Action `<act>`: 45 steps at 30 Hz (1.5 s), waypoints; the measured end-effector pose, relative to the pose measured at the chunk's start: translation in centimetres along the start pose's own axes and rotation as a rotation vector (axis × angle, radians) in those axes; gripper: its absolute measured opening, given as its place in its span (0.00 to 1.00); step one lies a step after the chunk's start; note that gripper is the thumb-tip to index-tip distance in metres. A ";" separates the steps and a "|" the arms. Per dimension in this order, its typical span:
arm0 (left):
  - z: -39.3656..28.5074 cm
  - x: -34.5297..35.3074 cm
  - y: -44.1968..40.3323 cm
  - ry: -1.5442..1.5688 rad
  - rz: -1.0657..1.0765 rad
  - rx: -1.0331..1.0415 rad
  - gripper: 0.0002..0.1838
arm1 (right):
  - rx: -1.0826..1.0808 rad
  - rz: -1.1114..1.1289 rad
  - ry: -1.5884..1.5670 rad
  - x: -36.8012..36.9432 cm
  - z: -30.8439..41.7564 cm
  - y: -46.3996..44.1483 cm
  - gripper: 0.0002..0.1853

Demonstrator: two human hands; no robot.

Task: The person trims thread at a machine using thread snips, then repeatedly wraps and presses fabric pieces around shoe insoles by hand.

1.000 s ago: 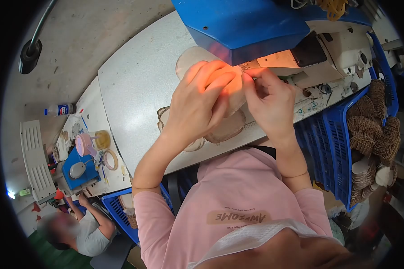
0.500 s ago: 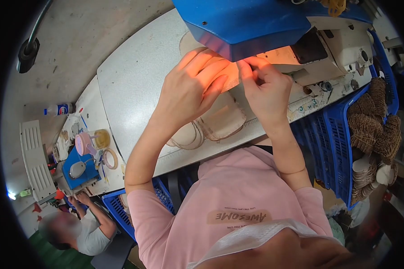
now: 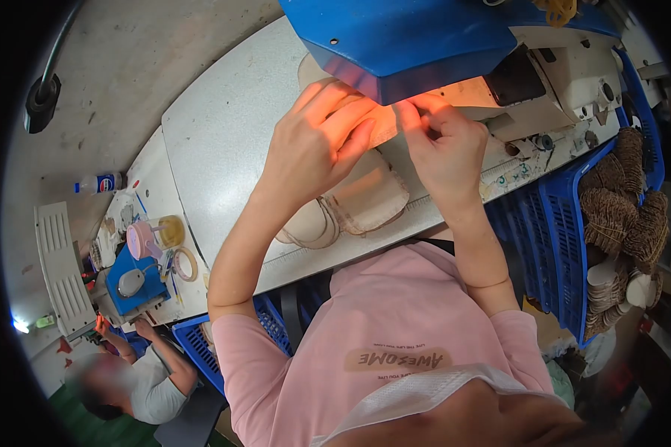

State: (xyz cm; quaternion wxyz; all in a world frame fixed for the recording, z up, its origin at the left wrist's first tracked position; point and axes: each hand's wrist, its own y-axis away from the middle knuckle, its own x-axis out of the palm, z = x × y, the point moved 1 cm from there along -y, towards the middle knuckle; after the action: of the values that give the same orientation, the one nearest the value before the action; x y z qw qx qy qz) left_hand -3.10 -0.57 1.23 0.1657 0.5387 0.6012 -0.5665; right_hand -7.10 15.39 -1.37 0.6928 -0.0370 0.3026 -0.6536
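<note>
Under the front edge of a blue machine head [image 3: 417,45], a pale fabric piece [image 3: 384,128] glows orange in the lamp light. My left hand [image 3: 313,141] lies over its left part, with fingers bent and pressed on it. My right hand [image 3: 447,145] pinches its right edge between thumb and fingers, close below the machine head. The needle area is hidden. Nearer to me on the white table [image 3: 224,141] lie a stack of pale rounded pieces [image 3: 369,195] and more oval pieces [image 3: 307,225] beside it.
Blue baskets [image 3: 563,246] at the right hold bundled brown pieces [image 3: 605,216]. A bottle [image 3: 99,183], a pink object [image 3: 140,240] and a tape roll [image 3: 184,264] are at the left. Another person [image 3: 156,384] sits at the lower left. A dark phone-like object [image 3: 514,80] lies behind my right hand.
Both my hands have shifted slightly left, and the held piece has turned and moved up under the machine head, uncovering the stacked pieces. In the last half second they have barely moved.
</note>
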 end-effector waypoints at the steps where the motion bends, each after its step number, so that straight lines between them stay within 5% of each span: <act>1: 0.1 0.1 -0.1 0.004 -0.006 0.011 0.09 | -0.003 0.004 -0.012 -0.2 -0.1 0.1 0.04; 16: -1.7 -0.2 -0.1 -0.052 -0.016 -0.031 0.07 | 0.150 0.184 -0.233 -2.7 -1.3 4.0 0.05; 28: -1.1 -0.6 -0.1 0.007 0.043 -0.048 0.10 | 0.228 0.572 -0.002 -2.1 -2.0 5.1 0.14; 34: -2.1 -0.2 0.2 -0.133 0.015 -0.063 0.11 | 0.127 0.566 0.082 -1.4 -2.7 6.4 0.22; 45: -3.1 1.1 0.5 -0.052 -0.014 -0.178 0.15 | 0.091 0.556 0.075 -0.9 -2.1 6.4 0.20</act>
State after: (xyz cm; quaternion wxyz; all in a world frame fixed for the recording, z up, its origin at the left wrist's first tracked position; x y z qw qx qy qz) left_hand -1.84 2.53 1.02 0.2244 0.5029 0.6485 -0.5256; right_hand -2.40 17.88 -5.65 0.8348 0.1026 0.2967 -0.4523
